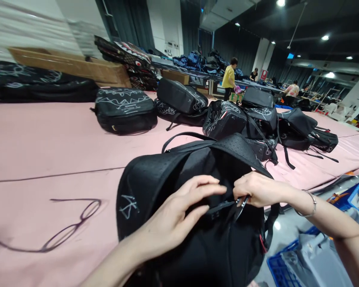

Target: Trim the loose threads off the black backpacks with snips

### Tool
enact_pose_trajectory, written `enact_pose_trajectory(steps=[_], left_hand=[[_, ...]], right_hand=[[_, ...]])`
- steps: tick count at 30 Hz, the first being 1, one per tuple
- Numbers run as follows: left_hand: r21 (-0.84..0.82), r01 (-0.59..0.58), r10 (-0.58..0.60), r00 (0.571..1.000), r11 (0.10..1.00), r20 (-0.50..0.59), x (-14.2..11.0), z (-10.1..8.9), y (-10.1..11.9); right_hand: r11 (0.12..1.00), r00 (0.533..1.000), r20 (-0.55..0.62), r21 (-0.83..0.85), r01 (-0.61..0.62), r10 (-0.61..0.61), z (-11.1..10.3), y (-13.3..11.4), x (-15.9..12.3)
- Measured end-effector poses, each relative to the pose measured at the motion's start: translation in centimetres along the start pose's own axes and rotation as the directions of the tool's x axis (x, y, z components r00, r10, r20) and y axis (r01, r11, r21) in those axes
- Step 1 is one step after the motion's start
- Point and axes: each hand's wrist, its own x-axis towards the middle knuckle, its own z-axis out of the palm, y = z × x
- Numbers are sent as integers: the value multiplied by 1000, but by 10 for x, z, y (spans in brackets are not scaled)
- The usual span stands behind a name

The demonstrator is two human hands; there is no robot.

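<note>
A black backpack (197, 247) stands unzipped in front of me on the pink-covered table, its flap raised and its dark inside showing. My left hand (185, 211) is over the opening, fingers stretched out and apart, with nothing seen in them. My right hand (251, 189) is closed at the right side of the opening. It grips a small dark tool with shiny rivets, which looks like thread snips (241, 207). The tips of the right fingers are partly hidden. A carry loop (185, 134) arches up at the back of the bag.
Eyeglasses (77, 223) lie on the pink table cover (62, 143) at left. Several black backpacks (125, 109) line the far side, some stacked. Blue crates (283, 265) stand on the floor at right. A person in yellow (229, 77) stands farther off.
</note>
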Motion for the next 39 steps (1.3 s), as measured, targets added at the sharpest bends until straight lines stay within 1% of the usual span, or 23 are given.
enact_pose_trajectory(steps=[1, 3, 4, 6, 8, 9, 11, 13, 15, 17, 18, 20, 22, 24, 26, 28, 29, 31, 32, 33, 35, 37, 39], left_hand=[[51, -14, 11, 999, 999, 51, 5, -2, -3], [230, -51, 10, 984, 972, 175, 19, -1, -8], [333, -98, 14, 970, 938, 244, 26, 1, -10], [500, -234, 33, 925, 834, 378, 41, 11, -13], [561, -377, 83, 874, 737, 478, 54, 22, -17], [568, -426, 102, 853, 705, 513, 59, 28, -19], [568, -467, 106, 827, 678, 553, 65, 36, -24], [583, -435, 66, 835, 686, 546, 67, 39, -28], [613, -348, -3, 868, 709, 496, 65, 36, -30], [652, -241, -95, 895, 719, 435, 62, 30, -29], [672, -191, -149, 898, 716, 414, 60, 27, -27], [706, -97, -259, 888, 701, 379, 55, 22, -23], [716, -8, -336, 879, 699, 338, 50, 19, -19], [702, 64, -365, 885, 710, 288, 45, 18, -15], [692, 101, -371, 894, 715, 253, 40, 17, -13], [687, 81, -345, 903, 722, 255, 37, 16, -13], [679, 36, -304, 911, 733, 280, 37, 16, -13], [642, -125, -161, 916, 757, 368, 41, 18, -15], [616, -224, -75, 904, 755, 420, 44, 20, -16], [591, -318, 3, 882, 741, 470, 47, 23, -17], [559, -439, 97, 838, 703, 536, 54, 30, -21], [548, -472, 119, 821, 691, 558, 59, 36, -27], [561, -441, 89, 834, 700, 544, 61, 40, -33]], right_hand=[[1000, 1000, 3, -19, 24, -24, 0, -1, 0], [997, 998, 14, -43, 56, -56, 0, -3, 0], [997, 998, 20, -50, 64, -64, 0, -4, 1], [996, 997, 31, -60, 71, -69, -1, -5, 1], [996, 997, 36, -62, 65, -63, -1, -5, 1], [996, 998, 34, -60, 61, -59, -1, -4, 0], [998, 999, 30, -44, 38, -36, 0, -1, 0], [1000, 1000, 18, -15, -22, 22, 0, 3, 0], [995, 995, -2, 31, -97, 97, 0, 9, 2], [986, 990, -20, 85, -140, 142, -2, 13, 6], [983, 989, -24, 109, -145, 148, -2, 15, 7], [980, 990, -19, 140, -139, 143, -4, 16, 11], [980, 992, -7, 152, -125, 128, -5, 16, 13], [983, 994, 3, 148, -108, 109, -5, 13, 12], [990, 996, 7, 111, -92, 91, -4, 9, 10], [996, 997, 9, 56, -72, 72, -2, 3, 7], [998, 998, 11, 28, -61, 60, -1, 1, 6], [1000, 999, 14, -14, -28, 29, 1, -5, 5], [1000, 1000, 14, -28, -9, 9, 3, -7, 4], [999, 1000, 12, -38, 11, -10, 3, -8, 5], [998, 999, 5, -46, 32, -32, 4, -8, 5], [999, 1000, -1, -38, 9, -9, 5, -5, 5], [999, 999, -16, -16, -46, 46, 4, 0, 5]])
